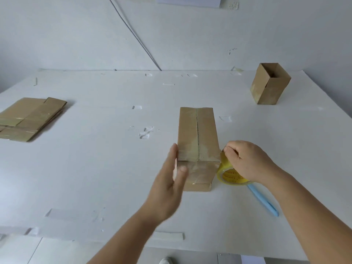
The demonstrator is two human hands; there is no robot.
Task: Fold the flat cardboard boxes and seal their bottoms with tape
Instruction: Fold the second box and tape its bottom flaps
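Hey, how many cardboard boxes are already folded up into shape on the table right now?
2. One folded box stands mid-table, seam up, between the left hand and right hand. One open box stands far right. The flat stack at left is unfolded; its count is unclear.

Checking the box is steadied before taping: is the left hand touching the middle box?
Touching: the head view shows the left hand with straight fingers against the middle box's left side.
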